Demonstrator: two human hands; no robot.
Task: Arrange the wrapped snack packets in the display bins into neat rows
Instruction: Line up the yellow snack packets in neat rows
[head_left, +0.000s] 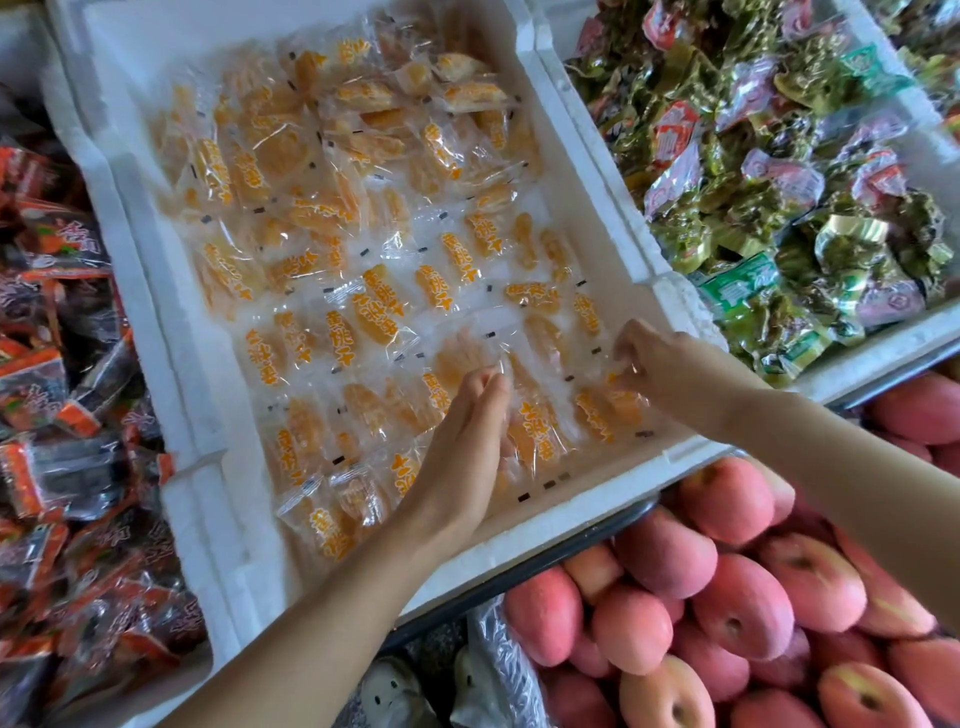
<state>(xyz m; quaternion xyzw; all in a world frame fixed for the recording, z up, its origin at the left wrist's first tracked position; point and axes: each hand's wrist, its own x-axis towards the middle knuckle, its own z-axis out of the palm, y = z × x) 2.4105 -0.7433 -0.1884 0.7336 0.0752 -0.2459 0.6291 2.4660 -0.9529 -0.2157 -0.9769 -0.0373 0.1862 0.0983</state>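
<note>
A white foam bin (171, 338) holds several clear packets of orange dried fruit (332, 208), heaped at the far end and lying in rough rows nearer me. My left hand (462, 447) reaches into the near part of the bin, and its fingers pinch a clear packet (467, 358) lifted a little above the rows. My right hand (660, 364) comes in over the bin's right wall, fingers curled round the edge of another orange packet (618, 400) by the near right corner.
A bin of red and dark packets (57, 415) lies to the left. A second foam bin with green and pink packets (779, 182) stands to the right. Red peaches (737, 608) are piled below the bins at the lower right.
</note>
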